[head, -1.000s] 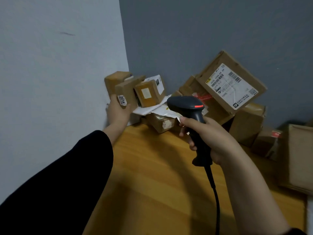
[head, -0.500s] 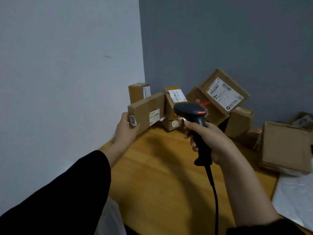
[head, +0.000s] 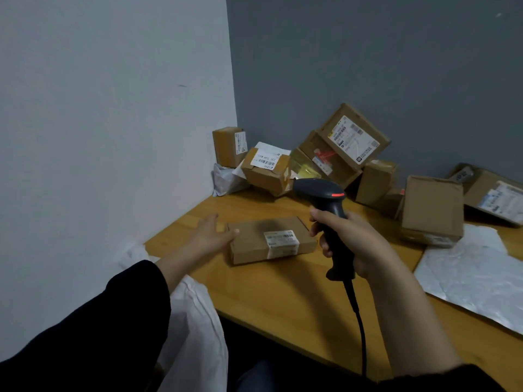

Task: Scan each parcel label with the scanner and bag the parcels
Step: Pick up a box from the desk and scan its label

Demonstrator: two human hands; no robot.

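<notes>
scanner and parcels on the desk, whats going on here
A person is working through parcels at a wooden desk. The right hand grips a black barcode scanner, red light on, beside a flat cardboard parcel lying label-up. The left hand rests against that parcel's left end. Other parcels are piled in the corner; a white bag hangs at the desk edge.

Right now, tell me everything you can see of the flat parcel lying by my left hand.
The flat parcel is a thin brown cardboard box, closed, lying flat on the wooden table. A white label with a barcode sits on its top and folds over the near side; its print is blurred. The left hand touches its left end.
</notes>
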